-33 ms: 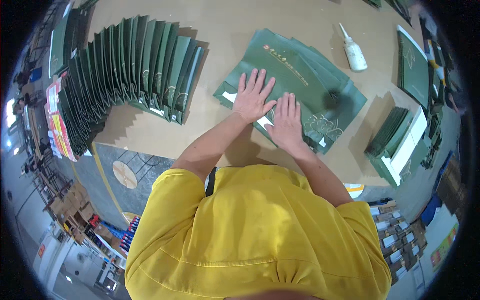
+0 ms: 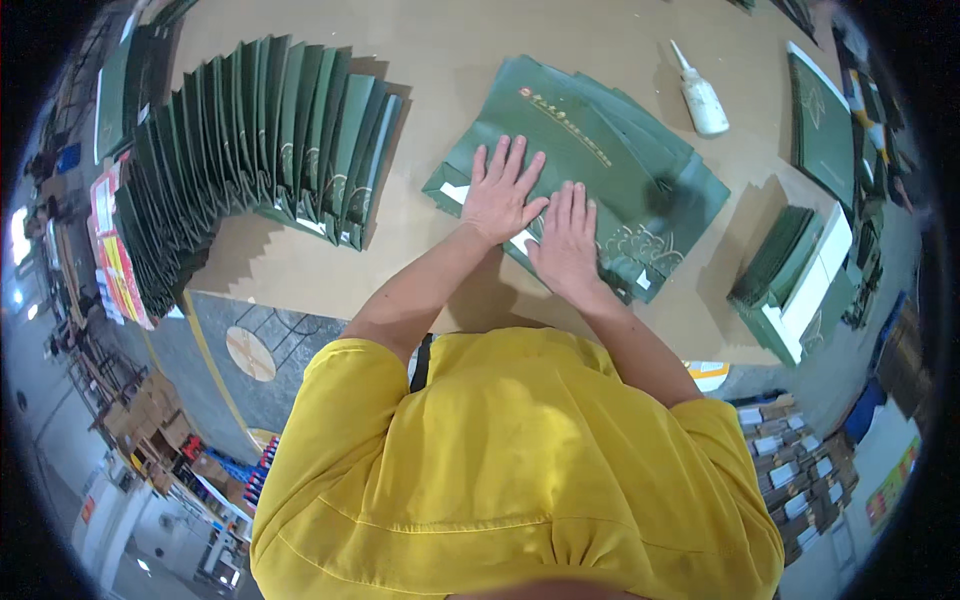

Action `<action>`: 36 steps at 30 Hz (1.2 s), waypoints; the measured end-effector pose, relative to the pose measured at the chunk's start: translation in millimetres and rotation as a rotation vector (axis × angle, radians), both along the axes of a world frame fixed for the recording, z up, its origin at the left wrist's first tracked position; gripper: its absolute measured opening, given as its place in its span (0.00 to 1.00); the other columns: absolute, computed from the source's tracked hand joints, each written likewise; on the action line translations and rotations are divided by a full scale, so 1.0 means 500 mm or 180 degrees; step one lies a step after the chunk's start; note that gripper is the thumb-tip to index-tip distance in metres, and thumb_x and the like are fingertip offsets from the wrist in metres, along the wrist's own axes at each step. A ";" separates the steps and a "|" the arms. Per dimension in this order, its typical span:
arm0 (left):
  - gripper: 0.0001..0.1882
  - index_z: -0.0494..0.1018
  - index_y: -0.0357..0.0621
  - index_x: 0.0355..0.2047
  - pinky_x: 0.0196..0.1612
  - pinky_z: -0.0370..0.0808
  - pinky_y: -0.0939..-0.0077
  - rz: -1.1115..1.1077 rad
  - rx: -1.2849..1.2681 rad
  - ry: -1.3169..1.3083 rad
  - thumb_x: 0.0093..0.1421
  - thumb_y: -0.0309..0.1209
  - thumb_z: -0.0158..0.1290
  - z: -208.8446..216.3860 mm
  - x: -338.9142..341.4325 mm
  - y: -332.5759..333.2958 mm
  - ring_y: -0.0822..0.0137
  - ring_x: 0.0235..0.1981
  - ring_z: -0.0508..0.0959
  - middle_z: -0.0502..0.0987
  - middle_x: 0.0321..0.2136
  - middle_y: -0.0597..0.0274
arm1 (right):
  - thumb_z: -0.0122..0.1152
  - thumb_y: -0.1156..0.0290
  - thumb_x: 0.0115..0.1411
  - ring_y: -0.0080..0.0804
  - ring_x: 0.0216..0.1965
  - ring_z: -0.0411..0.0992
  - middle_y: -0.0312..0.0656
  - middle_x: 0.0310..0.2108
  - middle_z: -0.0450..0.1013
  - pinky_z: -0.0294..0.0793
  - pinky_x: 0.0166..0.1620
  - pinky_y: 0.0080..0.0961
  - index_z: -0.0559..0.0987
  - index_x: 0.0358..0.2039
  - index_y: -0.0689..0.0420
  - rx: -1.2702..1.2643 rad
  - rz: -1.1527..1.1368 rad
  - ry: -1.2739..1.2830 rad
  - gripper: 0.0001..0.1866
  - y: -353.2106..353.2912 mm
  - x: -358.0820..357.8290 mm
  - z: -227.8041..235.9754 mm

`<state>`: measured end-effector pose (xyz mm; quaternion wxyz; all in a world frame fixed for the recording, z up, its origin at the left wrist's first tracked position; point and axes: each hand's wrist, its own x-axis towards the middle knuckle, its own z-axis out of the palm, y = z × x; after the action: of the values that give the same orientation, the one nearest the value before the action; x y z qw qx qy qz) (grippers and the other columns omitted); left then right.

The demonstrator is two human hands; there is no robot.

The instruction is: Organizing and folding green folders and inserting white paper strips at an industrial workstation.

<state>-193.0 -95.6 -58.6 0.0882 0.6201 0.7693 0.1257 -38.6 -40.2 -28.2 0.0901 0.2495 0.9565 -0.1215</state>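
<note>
The flat dark green paper bag with gold lettering [image 2: 590, 150] lies on top of a fanned stack of the same green bags [image 2: 690, 190], a little right of the middle of the tan cardboard-coloured tabletop [image 2: 440, 240], straight out in front of me. My left hand [image 2: 500, 195] presses flat on its near left part, fingers spread wide and holding nothing, close to a white strip at the bag's edge. My right hand [image 2: 568, 240] lies flat just beside it on the near edge of the same bag, fingers straight and close together, also gripping nothing; the two hands nearly touch. Beyond the stack, toward the far right, a small white plastic glue bottle with a pointed nozzle [image 2: 700, 95] lies on the tabletop. To the right sits a lower pile of folded green and white bags [image 2: 795, 285], and further out another flat green bag [image 2: 825, 125]. On the left a long curved row of upright green folded bags [image 2: 250, 150] stands in a fan across the table. My yellow shirt [image 2: 520, 470] fills the lower part of the view.
</note>
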 end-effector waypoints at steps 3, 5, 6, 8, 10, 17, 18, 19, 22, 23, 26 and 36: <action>0.33 0.57 0.52 0.60 0.62 0.43 0.44 0.0088 -0.0024 -0.0067 0.58 0.52 0.42 0.000 -0.003 0.000 0.48 0.63 0.49 0.51 0.62 0.49 | 0.53 0.46 0.50 0.58 0.65 0.38 0.64 0.62 0.44 0.35 0.63 0.53 0.54 0.58 0.74 0.0136 -0.0338 -0.0148 0.47 -0.014 -0.015 -0.027; 0.33 0.57 0.52 0.60 0.62 0.43 0.44 -0.0017 0.0103 -0.0472 0.58 0.52 0.43 -0.001 -0.022 -0.001 0.48 0.64 0.49 0.51 0.62 0.50 | 0.50 0.41 0.51 0.59 0.65 0.38 0.65 0.61 0.45 0.35 0.63 0.54 0.55 0.57 0.74 0.0231 -0.0207 -0.0012 0.49 -0.014 -0.003 -0.044; 0.33 0.57 0.52 0.60 0.62 0.43 0.44 -0.0022 0.0182 -0.0847 0.58 0.51 0.43 0.004 -0.034 -0.004 0.48 0.64 0.49 0.51 0.62 0.51 | 0.50 0.41 0.51 0.59 0.65 0.38 0.65 0.61 0.45 0.35 0.63 0.54 0.55 0.57 0.74 0.0249 -0.0280 -0.0066 0.49 -0.017 0.002 -0.048; 0.32 0.57 0.54 0.60 0.62 0.42 0.44 -0.0095 -0.0085 0.0034 0.58 0.51 0.44 0.031 -0.070 -0.024 0.49 0.64 0.49 0.53 0.62 0.55 | 0.47 0.37 0.50 0.59 0.65 0.38 0.65 0.61 0.45 0.35 0.63 0.54 0.56 0.57 0.74 0.0078 -0.0283 0.0387 0.50 -0.015 0.003 -0.056; 0.32 0.58 0.55 0.60 0.62 0.42 0.45 -0.0196 -0.0178 0.0248 0.57 0.51 0.45 0.034 -0.100 -0.035 0.49 0.64 0.50 0.53 0.62 0.56 | 0.46 0.35 0.50 0.60 0.64 0.39 0.65 0.61 0.45 0.36 0.63 0.55 0.57 0.56 0.74 0.0116 -0.0303 0.0334 0.51 -0.016 0.005 -0.050; 0.31 0.59 0.57 0.59 0.62 0.43 0.45 -0.0182 -0.0070 0.0043 0.55 0.47 0.48 -0.008 -0.123 -0.031 0.49 0.63 0.51 0.55 0.62 0.58 | 0.44 0.35 0.52 0.60 0.63 0.43 0.65 0.59 0.50 0.39 0.62 0.55 0.62 0.53 0.74 0.0199 -0.0280 0.0579 0.49 -0.031 0.007 -0.051; 0.31 0.59 0.57 0.59 0.62 0.44 0.46 -0.0203 -0.0033 0.0026 0.55 0.46 0.48 -0.005 -0.121 -0.032 0.49 0.63 0.51 0.55 0.62 0.58 | 0.44 0.35 0.52 0.60 0.63 0.43 0.65 0.59 0.50 0.39 0.62 0.55 0.62 0.53 0.74 0.0205 -0.0302 0.0542 0.49 -0.031 0.010 -0.053; 0.30 0.60 0.56 0.59 0.62 0.45 0.46 -0.0215 0.0082 0.0003 0.55 0.44 0.49 -0.008 -0.120 -0.022 0.50 0.63 0.51 0.55 0.62 0.57 | 0.44 0.36 0.52 0.60 0.63 0.43 0.65 0.59 0.50 0.39 0.62 0.55 0.62 0.53 0.74 0.0239 -0.0311 0.0544 0.48 -0.026 0.011 -0.055; 0.30 0.60 0.56 0.59 0.62 0.46 0.46 -0.0169 0.0002 0.0101 0.55 0.43 0.48 -0.017 -0.126 -0.031 0.50 0.63 0.51 0.54 0.62 0.57 | 0.45 0.37 0.52 0.59 0.63 0.44 0.65 0.59 0.50 0.40 0.62 0.54 0.62 0.53 0.74 0.0368 -0.0288 0.0581 0.48 -0.015 -0.005 -0.045; 0.30 0.59 0.56 0.60 0.62 0.45 0.46 -0.0175 -0.0015 0.0147 0.56 0.43 0.47 -0.017 -0.125 -0.039 0.50 0.63 0.50 0.54 0.62 0.58 | 0.45 0.37 0.52 0.59 0.63 0.44 0.64 0.59 0.50 0.40 0.63 0.52 0.61 0.54 0.73 0.0254 -0.0256 0.0567 0.48 -0.016 -0.011 -0.033; 0.30 0.57 0.56 0.60 0.62 0.44 0.46 -0.0253 -0.0117 0.0421 0.58 0.44 0.45 -0.025 -0.130 -0.034 0.51 0.64 0.49 0.53 0.63 0.58 | 0.42 0.36 0.54 0.51 0.66 0.39 0.56 0.63 0.47 0.34 0.65 0.46 0.56 0.59 0.69 0.0056 -0.0186 0.0079 0.48 0.005 0.005 -0.002; 0.31 0.57 0.56 0.61 0.61 0.38 0.38 0.0318 0.0048 0.0619 0.58 0.50 0.43 0.026 -0.017 -0.044 0.46 0.64 0.46 0.51 0.63 0.56 | 0.45 0.37 0.53 0.45 0.66 0.41 0.51 0.63 0.47 0.37 0.65 0.41 0.56 0.60 0.64 0.0264 0.0330 0.0430 0.47 0.042 0.048 -0.022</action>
<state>-201.7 -117.8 -45.6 0.0021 0.5909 0.8033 0.0750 -14.7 -19.0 -39.0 0.0211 0.1945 0.9762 -0.0936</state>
